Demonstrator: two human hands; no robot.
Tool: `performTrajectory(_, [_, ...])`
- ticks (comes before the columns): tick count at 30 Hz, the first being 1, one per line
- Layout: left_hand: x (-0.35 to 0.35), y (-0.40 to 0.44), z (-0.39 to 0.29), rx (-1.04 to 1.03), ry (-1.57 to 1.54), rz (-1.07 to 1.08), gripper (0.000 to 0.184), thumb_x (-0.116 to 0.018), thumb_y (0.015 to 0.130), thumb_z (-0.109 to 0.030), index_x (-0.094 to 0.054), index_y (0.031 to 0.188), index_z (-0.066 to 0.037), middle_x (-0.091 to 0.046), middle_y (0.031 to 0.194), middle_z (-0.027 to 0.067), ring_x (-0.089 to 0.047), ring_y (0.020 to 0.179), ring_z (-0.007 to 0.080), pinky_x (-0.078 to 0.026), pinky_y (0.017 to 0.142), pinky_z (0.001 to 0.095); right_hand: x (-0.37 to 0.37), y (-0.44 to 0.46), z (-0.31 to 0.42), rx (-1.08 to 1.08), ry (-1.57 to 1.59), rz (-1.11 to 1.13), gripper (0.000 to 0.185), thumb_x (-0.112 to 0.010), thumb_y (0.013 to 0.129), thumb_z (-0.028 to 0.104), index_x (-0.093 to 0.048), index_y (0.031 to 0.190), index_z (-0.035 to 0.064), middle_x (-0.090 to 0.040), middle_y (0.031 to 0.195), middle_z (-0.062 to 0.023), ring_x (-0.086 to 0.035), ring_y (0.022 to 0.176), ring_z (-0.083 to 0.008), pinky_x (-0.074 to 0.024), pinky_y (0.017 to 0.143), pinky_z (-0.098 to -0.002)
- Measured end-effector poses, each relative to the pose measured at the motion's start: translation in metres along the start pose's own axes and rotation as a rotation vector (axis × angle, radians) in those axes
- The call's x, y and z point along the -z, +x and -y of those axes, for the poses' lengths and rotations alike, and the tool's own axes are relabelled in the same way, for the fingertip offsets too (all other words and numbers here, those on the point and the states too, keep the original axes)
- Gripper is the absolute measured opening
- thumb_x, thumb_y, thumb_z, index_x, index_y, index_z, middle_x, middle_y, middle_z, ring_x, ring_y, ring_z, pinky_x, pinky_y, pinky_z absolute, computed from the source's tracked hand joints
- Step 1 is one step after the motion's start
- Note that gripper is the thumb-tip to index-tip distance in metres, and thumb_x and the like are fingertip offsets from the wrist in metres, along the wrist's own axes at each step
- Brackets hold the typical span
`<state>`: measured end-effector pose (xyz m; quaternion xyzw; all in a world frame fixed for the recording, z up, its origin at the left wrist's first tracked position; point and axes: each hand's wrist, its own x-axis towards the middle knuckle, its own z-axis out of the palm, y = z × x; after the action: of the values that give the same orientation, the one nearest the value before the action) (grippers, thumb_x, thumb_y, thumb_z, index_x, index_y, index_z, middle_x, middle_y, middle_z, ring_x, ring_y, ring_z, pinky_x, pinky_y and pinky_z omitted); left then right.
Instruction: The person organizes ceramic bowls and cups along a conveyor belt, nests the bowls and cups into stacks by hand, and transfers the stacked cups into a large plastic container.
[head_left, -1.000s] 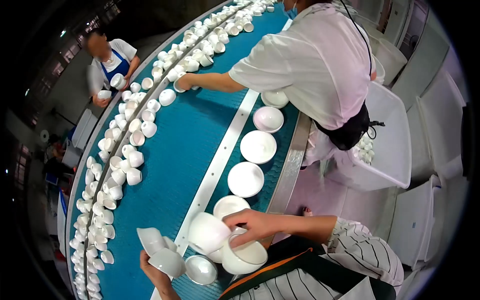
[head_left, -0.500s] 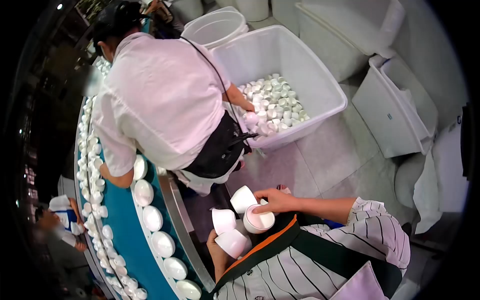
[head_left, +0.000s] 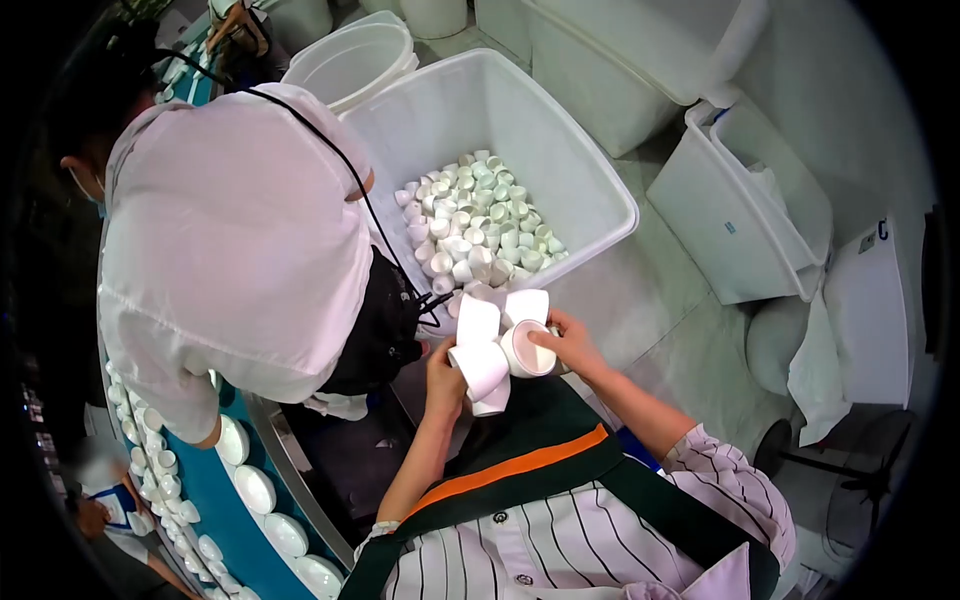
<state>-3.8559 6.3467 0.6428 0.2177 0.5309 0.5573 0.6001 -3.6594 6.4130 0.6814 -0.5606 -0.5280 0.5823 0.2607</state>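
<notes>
Several small white cups (head_left: 480,368) are bunched together between my two hands, close to the near rim of a large white bin (head_left: 612,235). My left hand (head_left: 443,382) is closed around the cups on the left side of the bunch. From the right, my right hand (head_left: 573,345) grips a cup (head_left: 529,349) whose open mouth faces up, its thumb at the rim. Fingers under the bunch are hidden. A heap of similar loose white cups (head_left: 480,215) lies inside the bin.
A co-worker in a white shirt (head_left: 240,230) stands at the left, beside a blue-green conveyor belt (head_left: 215,490) carrying white cups and a row of larger white bowls (head_left: 254,488). More plastic bins (head_left: 735,235) stand along the right wall. A round tub (head_left: 350,60) is behind.
My hands have moved forward with the cups, nearer the bin. The co-worker's hand has come out of the bin's heap. My view has turned to the right.
</notes>
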Motion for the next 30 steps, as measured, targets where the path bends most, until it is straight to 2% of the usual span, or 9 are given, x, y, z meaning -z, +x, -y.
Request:
performTrajectory(6, [-0.057,0.157,-0.004,0.037,-0.079,0.031,0.028,-0.058,0.078,0.002,-0.059,0.106,-0.001,-0.063,0.096,0.0064,-0.059,0.086,0.0136,-0.047,0.075,0.0271,0.054,0.159,0.002,0.032,0.029,-0.086,0.032,-0.065,0.077,0.016,-0.061,0.102,-0.0022,-0.062,0.088,-0.0060,-0.055,0.078,-0.0117,-0.0444,0.071,-0.0271])
performTrajectory(12, [-0.073,0.283,0.103,0.109,0.282,-0.450,0.036,-0.061,0.079,-0.005,-0.055,0.115,-0.001,-0.062,0.102,0.0138,-0.060,0.094,0.0238,-0.045,0.084,0.0322,0.079,0.315,-0.105,-0.154,-0.173,0.042,0.028,-0.066,0.072,0.014,-0.059,0.094,-0.0025,-0.061,0.083,-0.0093,-0.056,0.073,-0.0158,-0.0458,0.065,-0.0318])
performTrajectory(14, [-0.073,0.302,0.110,0.229,0.280,-0.470,0.037,-0.062,0.078,-0.006,-0.055,0.114,-0.001,-0.062,0.104,0.0152,-0.062,0.089,0.0251,-0.048,0.079,0.0342,0.078,0.351,-0.146,-0.386,-0.283,0.126,0.027,-0.065,0.070,0.012,-0.058,0.091,-0.0032,-0.061,0.084,-0.0128,-0.059,0.066,-0.0198,-0.0485,0.053,-0.0343])
performTrajectory(16, [-0.055,0.318,0.149,0.456,0.201,-0.469,0.038,-0.063,0.078,-0.007,-0.054,0.114,-0.001,-0.061,0.103,0.0166,-0.063,0.084,0.0249,-0.049,0.072,0.0354,0.073,0.367,-0.203,-0.449,-0.233,0.173,0.043,-0.057,0.067,0.009,-0.052,0.107,-0.0067,-0.060,0.089,-0.0205,-0.064,0.067,-0.0276,-0.0541,0.053,-0.0363])
performTrajectory(18, [-0.045,0.303,0.167,0.650,0.215,-0.533,0.040,-0.062,0.077,-0.009,-0.054,0.115,-0.001,-0.062,0.100,0.0176,-0.064,0.079,0.0244,-0.051,0.066,0.0359,0.064,0.367,-0.198,-0.727,0.018,0.218,0.056,-0.051,0.074,-0.006,-0.037,0.128,-0.0005,-0.051,0.112,-0.0210,-0.063,0.085,-0.0365,-0.0590,0.061,-0.0436])
performTrajectory(20, [-0.053,0.293,0.168,0.805,0.343,-0.590,0.043,-0.062,0.076,-0.011,-0.053,0.117,-0.001,-0.063,0.096,0.0182,-0.065,0.073,0.0235,-0.051,0.060,0.0356,0.053,0.358,-0.187,-0.854,0.041,0.180,0.054,-0.049,0.077,-0.006,-0.035,0.129,-0.0003,-0.049,0.116,-0.0221,-0.063,0.086,-0.0370,-0.0586,0.064,-0.0457])
performTrajectory(23, [-0.067,0.261,0.162,0.771,0.364,-0.579,0.042,-0.059,0.078,-0.015,-0.053,0.117,0.000,-0.065,0.092,0.0176,-0.066,0.071,0.0221,-0.052,0.060,0.0339,0.056,0.334,-0.187,-1.000,0.150,0.255,0.052,-0.049,0.081,-0.002,-0.034,0.131,0.0007,-0.046,0.120,-0.0225,-0.063,0.087,-0.0364,-0.0580,0.068,-0.0454])
performTrajectory(26, [-0.080,0.224,0.149,0.714,0.383,-0.587,0.042,-0.057,0.080,-0.018,-0.053,0.117,0.001,-0.066,0.089,0.0171,-0.066,0.069,0.0208,-0.052,0.061,0.0323,0.056,0.312,-0.142,-0.852,0.017,0.505,0.049,-0.050,0.083,0.004,-0.037,0.130,-0.0011,-0.051,0.116,-0.0216,-0.064,0.087,-0.0332,-0.0574,0.070,-0.0423])
performTrajectory(30, [-0.100,0.168,0.082,0.439,0.257,-0.266,0.033,-0.054,0.084,-0.018,-0.055,0.112,0.001,-0.064,0.085,0.0134,-0.065,0.066,0.0188,-0.052,0.062,0.0310,0.055,0.281,-0.101,-0.713,-0.061,0.684,0.040,-0.052,0.084,0.008,-0.046,0.121,-0.0044,-0.059,0.104,-0.0183,-0.065,0.086,-0.0281,-0.0567,0.068,-0.0368])
